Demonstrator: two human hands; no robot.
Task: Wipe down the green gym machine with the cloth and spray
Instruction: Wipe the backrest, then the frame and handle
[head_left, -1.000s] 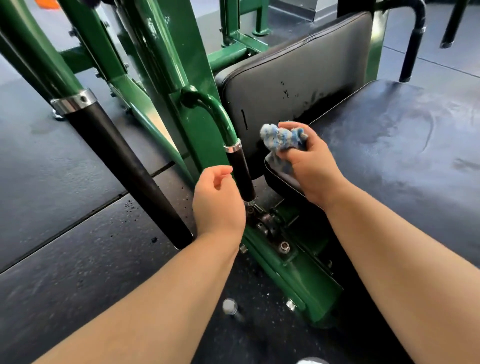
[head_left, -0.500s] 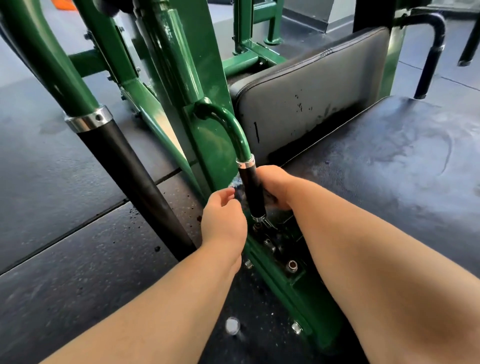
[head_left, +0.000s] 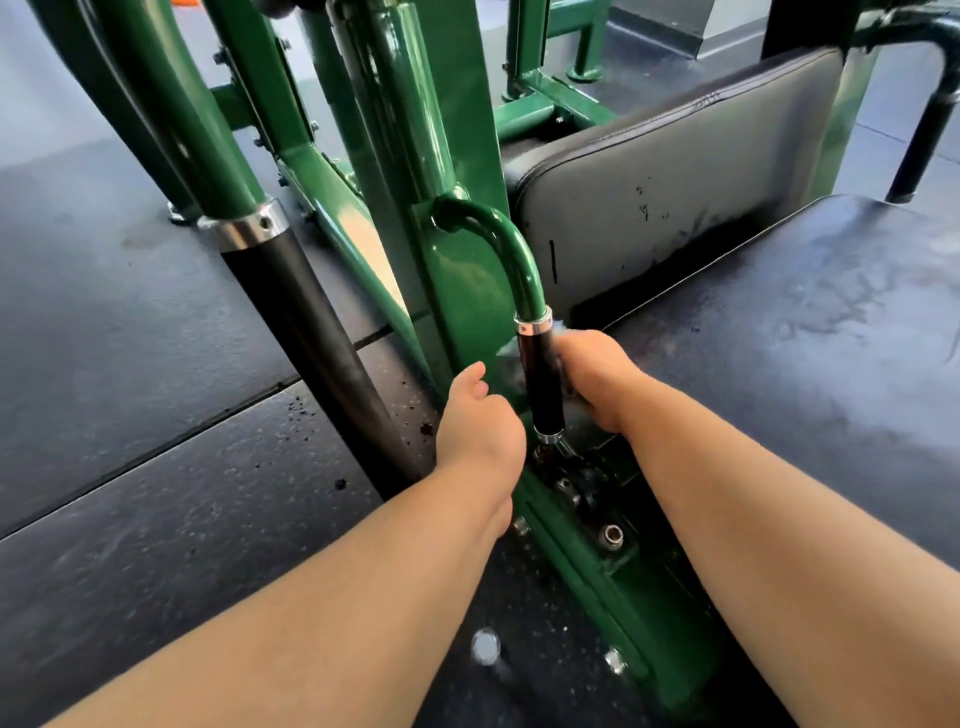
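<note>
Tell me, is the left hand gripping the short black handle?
No, the left hand hangs loosely curled beside the short black handle, not round it; the right hand presses the cloth against it.

The short curved green steel handle with black grip (head_left: 543, 384) stands at centre, in front of the green upright frame post (head_left: 457, 270). The left hand (head_left: 480, 426) lies just left of the grip and the right hand (head_left: 597, 379) just right of it. The pale crumpled cloth (head_left: 509, 361) shows behind the grip, between the hands. The long slanted bar with black sleeve (head_left: 311, 332) lies left of the post. The black padded seat (head_left: 805, 322) lies right of the handle, with the black padded backrest (head_left: 675, 192) behind it. The green base rail (head_left: 623, 587) runs below the handle, between the forearms, on the dark rubber floor (head_left: 130, 364).
</note>
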